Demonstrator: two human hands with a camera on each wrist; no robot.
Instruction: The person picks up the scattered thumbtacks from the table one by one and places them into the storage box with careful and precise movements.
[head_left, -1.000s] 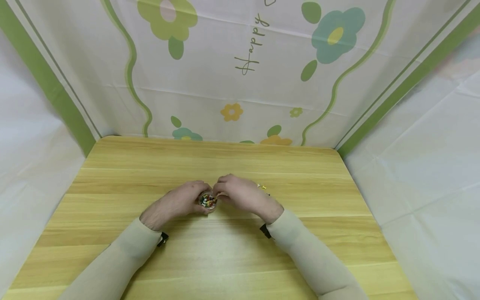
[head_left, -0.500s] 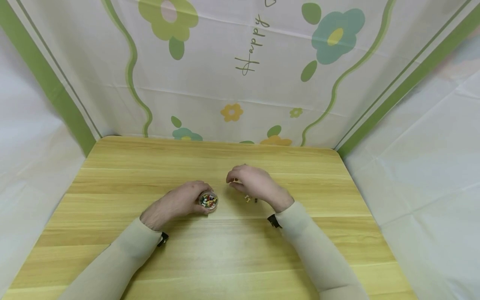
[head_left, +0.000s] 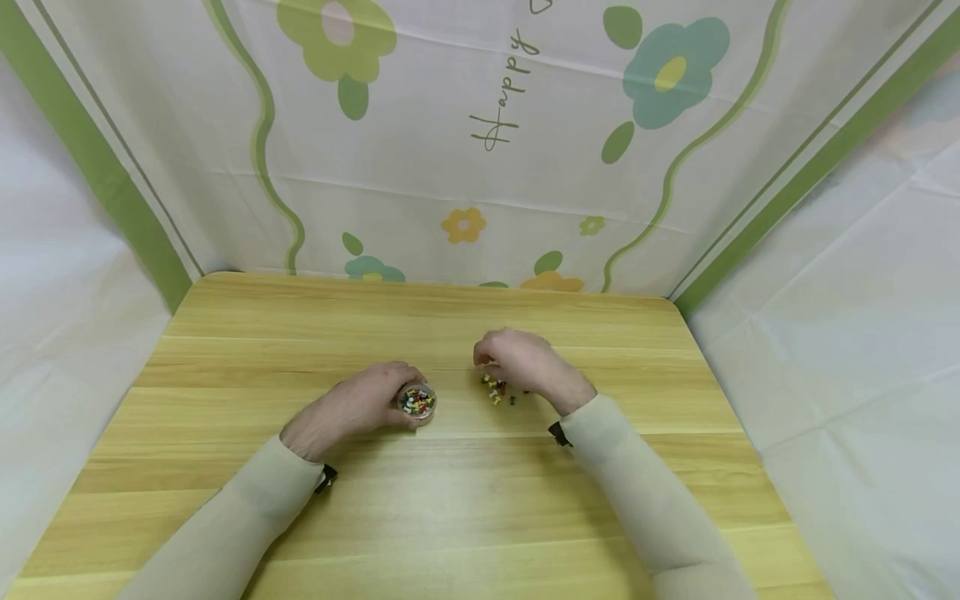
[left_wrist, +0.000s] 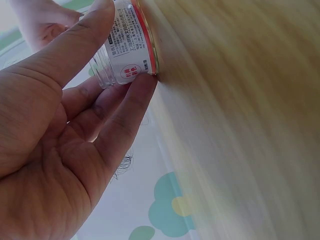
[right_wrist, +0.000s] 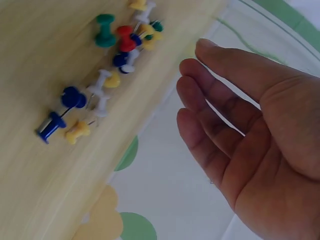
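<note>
My left hand holds a small clear jar upright on the table, its thumb and fingers curled around the side. A white label with red and dark print wraps the jar, and coloured push pins fill it. To the right, loose push pins lie on the wood, partly under my right hand. The right wrist view shows a red push pin, a green push pin and a blue push pin among several others. There, my right fingers are loosely bent beside the pins with nothing between them.
The wooden table runs back to a white curtain printed with flowers. White sheeting with green bands hangs along both sides.
My right hand has moved right, from the jar's rim to over the loose pins. More pins now show on the table beneath it. The left hand and jar have stayed put.
</note>
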